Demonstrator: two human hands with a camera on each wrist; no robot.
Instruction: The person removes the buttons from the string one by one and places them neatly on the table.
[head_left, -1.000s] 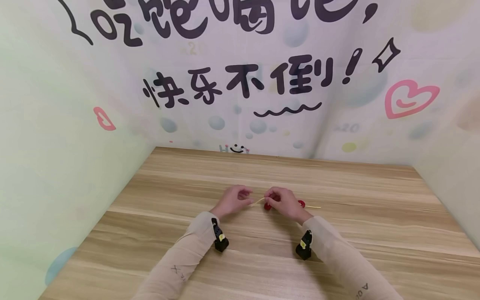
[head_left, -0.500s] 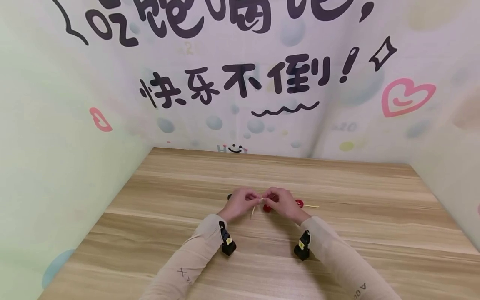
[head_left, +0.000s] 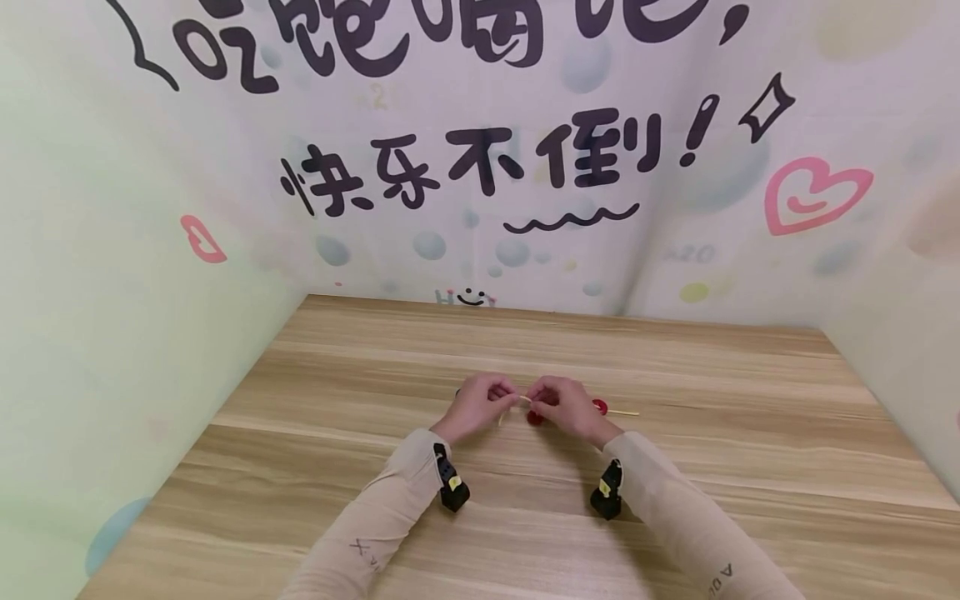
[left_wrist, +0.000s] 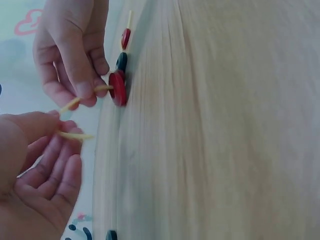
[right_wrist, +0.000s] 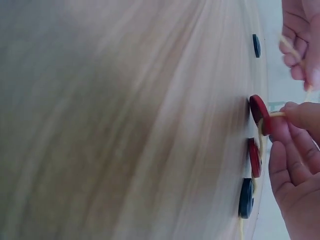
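Observation:
A thin yellow string (left_wrist: 69,105) stretches between my two hands. With thumb and fingers, my left hand (head_left: 483,405) pinches it, and a short loose end hangs past those fingers. Beside it, my right hand (head_left: 564,405) pinches the string close to a red button-like disc (left_wrist: 117,88), apparently just off the disc's face. The string runs through that disc's middle. Farther along it sit a second red disc (right_wrist: 254,157) and a dark green-black disc (right_wrist: 246,198). In the head view, the right hand partly covers the strung discs.
A separate dark disc (right_wrist: 256,45) stands on the wooden table (head_left: 525,542) near my left hand, mostly hidden in the head view. The string's other end (head_left: 624,412) lies to the right. A patterned cloth wall (head_left: 465,250) closes off the back.
My left hand has moved right to meet the right hand and takes hold of the string, then draws back slightly left. The right hand stays nearly in place.

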